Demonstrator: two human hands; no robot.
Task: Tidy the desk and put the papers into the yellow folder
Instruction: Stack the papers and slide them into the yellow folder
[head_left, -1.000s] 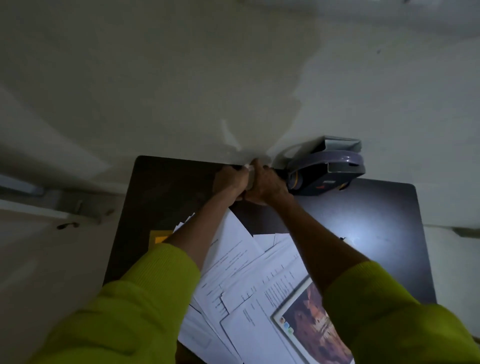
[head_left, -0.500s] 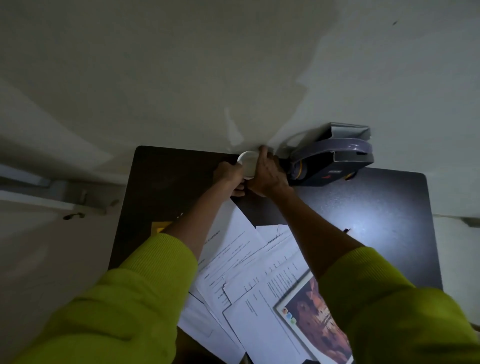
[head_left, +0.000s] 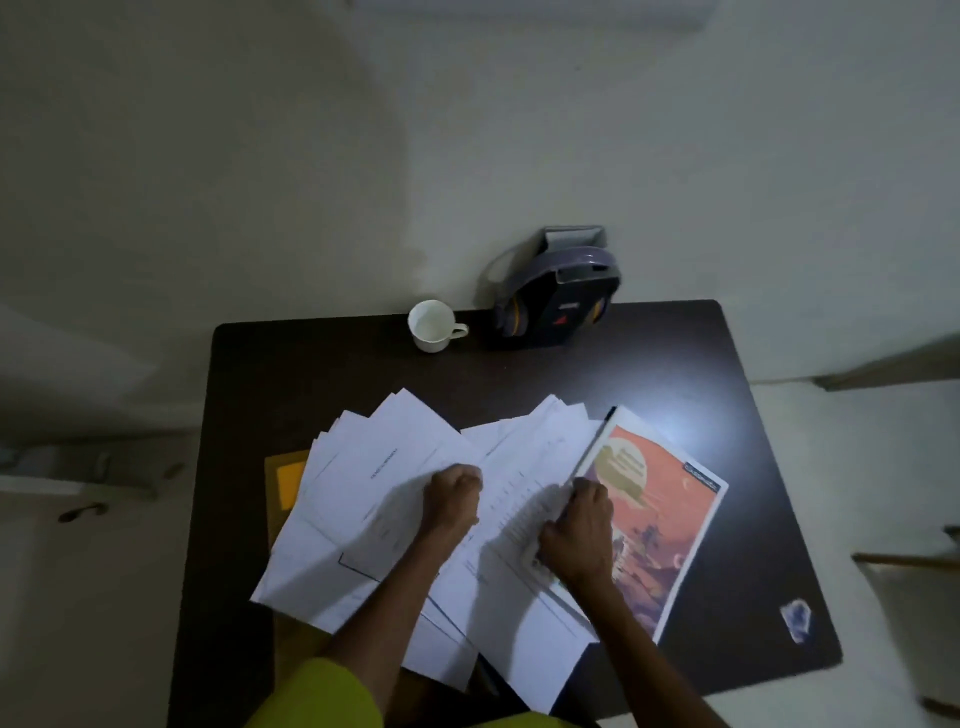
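Dark surface (head_left: 519, 379) against a pale wall, white cup (head_left: 432, 326) and headphones (head_left: 556, 306) parked at the far edge, loose papers (head_left: 374, 499) fanned across the middle, colour poster sheet (head_left: 660, 514) toward the right edge. Left hand (head_left: 451, 499) has its grip curled down on the left sheets, right hand (head_left: 576, 530) has its grip pinching the stack edge beside the poster. Yellow folder (head_left: 288, 483) peeks out under the papers near the left edge; nothing filed yet, judging by the spread: gathering, squaring and inserting all remain.
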